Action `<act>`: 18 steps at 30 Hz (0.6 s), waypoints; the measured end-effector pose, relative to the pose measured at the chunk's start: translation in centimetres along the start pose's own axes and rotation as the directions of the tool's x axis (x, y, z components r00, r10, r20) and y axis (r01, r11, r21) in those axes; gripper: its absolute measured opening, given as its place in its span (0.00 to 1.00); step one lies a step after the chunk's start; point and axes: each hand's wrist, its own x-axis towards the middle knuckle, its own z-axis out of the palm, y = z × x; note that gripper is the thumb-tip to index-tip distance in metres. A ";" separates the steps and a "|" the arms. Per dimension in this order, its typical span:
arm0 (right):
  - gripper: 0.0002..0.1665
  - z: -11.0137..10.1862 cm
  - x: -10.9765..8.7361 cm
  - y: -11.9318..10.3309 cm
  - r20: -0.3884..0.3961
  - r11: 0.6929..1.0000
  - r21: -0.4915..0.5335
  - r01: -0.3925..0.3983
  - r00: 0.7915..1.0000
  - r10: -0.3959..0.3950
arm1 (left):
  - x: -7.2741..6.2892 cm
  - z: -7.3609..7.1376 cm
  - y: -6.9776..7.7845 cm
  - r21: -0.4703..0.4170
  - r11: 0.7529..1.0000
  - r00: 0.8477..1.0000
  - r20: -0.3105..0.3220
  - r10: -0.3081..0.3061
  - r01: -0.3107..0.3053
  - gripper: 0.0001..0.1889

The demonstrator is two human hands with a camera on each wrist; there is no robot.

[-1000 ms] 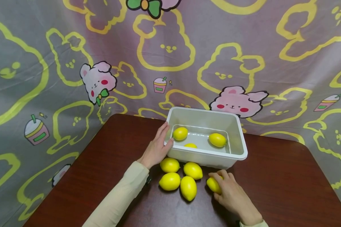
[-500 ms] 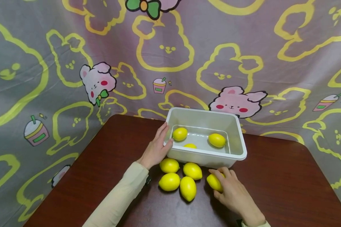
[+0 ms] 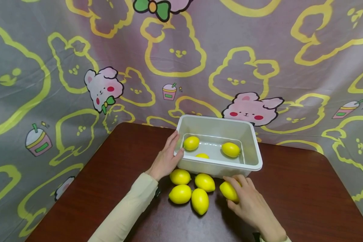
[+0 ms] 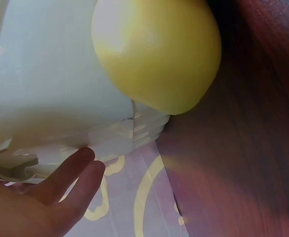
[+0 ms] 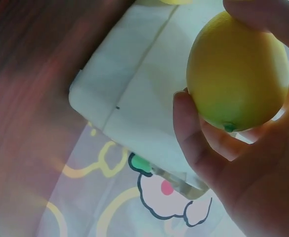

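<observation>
My right hand point(image 3: 248, 201) grips a yellow lemon point(image 3: 229, 192) between thumb and fingers, just in front of the bin's right part. The right wrist view shows this lemon point(image 5: 238, 74) close up, its green stem end towards the palm. On the left side of a pale grey plastic bin point(image 3: 217, 162) lies my left hand point(image 3: 164, 160), fingers stretched along the outer wall and thumb at the front rim. Inside the bin are a lemon at left point(image 3: 191, 143), one at right point(image 3: 231, 150), and a third point(image 3: 202, 156) partly hidden by the front wall.
Several lemons point(image 3: 180, 194) sit grouped on the dark wooden table point(image 3: 302, 188) before the bin, left of my right hand. One lemon point(image 4: 159, 49) looms near the left wrist camera. A patterned curtain point(image 3: 181, 60) hangs right behind the bin and along both sides.
My right hand and its lemon have shifted slightly towards the bin, and the lemon looks a little raised. The left hand, bin and other lemons have stayed in place.
</observation>
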 end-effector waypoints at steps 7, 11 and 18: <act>0.36 -0.7 0.0 -0.5 -0.038 1.000 0.012 0.018 0.999 -0.017 | 0.0 -0.1 0.0 -0.008 1.000 1.000 0.004 -0.003 0.003 0.34; 0.36 -1.1 0.1 -0.7 -0.070 0.999 0.006 0.047 0.996 -0.046 | 0.0 -0.1 0.1 -0.005 1.000 1.000 0.003 0.001 -0.001 0.34; 0.38 -1.9 0.3 -1.4 -0.111 0.995 -0.007 0.095 0.989 -0.095 | 0.0 -0.1 0.1 -0.002 1.000 1.000 -0.003 0.001 -0.001 0.33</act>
